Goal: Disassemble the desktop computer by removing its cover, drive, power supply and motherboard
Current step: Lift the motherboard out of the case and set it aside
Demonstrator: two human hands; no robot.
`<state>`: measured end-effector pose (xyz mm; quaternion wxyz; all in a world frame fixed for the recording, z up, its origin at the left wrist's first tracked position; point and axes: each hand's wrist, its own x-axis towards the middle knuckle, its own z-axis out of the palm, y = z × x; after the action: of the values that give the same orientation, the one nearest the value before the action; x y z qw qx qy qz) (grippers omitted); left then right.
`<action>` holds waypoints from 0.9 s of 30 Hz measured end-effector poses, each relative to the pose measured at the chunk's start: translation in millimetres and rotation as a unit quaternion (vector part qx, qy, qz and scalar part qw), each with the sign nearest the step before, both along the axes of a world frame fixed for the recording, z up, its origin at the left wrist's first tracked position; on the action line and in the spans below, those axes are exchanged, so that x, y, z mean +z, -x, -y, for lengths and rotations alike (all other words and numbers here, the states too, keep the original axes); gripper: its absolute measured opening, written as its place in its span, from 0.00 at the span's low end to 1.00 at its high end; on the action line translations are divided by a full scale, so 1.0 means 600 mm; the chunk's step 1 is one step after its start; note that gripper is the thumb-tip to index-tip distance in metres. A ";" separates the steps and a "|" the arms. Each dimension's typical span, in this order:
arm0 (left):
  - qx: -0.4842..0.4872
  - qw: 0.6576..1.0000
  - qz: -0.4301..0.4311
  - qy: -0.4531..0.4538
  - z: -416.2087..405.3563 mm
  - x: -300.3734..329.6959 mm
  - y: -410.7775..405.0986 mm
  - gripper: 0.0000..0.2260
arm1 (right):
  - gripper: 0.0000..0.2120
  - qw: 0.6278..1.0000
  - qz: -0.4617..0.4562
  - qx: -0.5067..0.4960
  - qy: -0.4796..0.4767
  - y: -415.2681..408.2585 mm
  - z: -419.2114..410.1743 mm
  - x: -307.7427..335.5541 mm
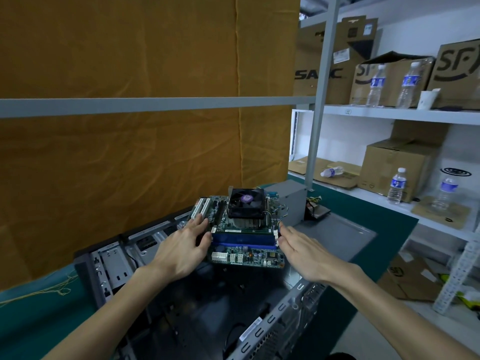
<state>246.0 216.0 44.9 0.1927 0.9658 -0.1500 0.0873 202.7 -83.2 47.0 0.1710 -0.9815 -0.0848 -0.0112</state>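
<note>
1. The motherboard (pixel 244 237) – a flat green board with a black square fan (pixel 246 202) on finned metal and blue memory slots – is held above the open metal case (pixel 181 294).
2. Left hand (pixel 181 245) presses its left edge with straight fingers.
3. Right hand (pixel 304 252) – flat, fingers together – touches the right edge.

Backdrop: we saw a mustard cloth (pixel 135 152) hanging wrinkled behind a grey rail (pixel 145 106).
Work surface: we stood at a table (pixel 384 229) covered in dark green.
Shelving: on our right we noted white shelves (pixel 405 115) holding cardboard boxes (pixel 394 172), water bottles (pixel 397 185) and a paper cup (pixel 427 99).
Light: we found it dim and even.
</note>
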 end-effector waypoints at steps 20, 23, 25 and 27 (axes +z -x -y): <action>-0.009 0.999 0.036 -0.008 -0.007 0.003 -0.004 0.22 | 0.23 0.941 0.325 0.029 -0.089 0.024 -0.018 0.029; 0.029 0.995 0.076 0.065 0.002 0.020 -0.013 0.16 | 0.17 0.964 0.251 0.082 -0.033 0.011 -0.028 0.040; 0.028 0.985 0.047 0.162 0.013 0.034 -0.019 0.16 | 0.09 0.968 0.228 0.094 -0.050 -0.002 -0.033 0.041; 0.007 0.972 -0.006 0.234 0.026 0.045 -0.024 0.17 | 0.03 0.957 0.231 0.093 -0.152 -0.008 -0.033 0.049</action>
<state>260.7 200.5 71.9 0.4142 0.8952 -0.1176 0.1154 207.4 -63.6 76.4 0.2942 -0.9025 -0.2102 -0.2340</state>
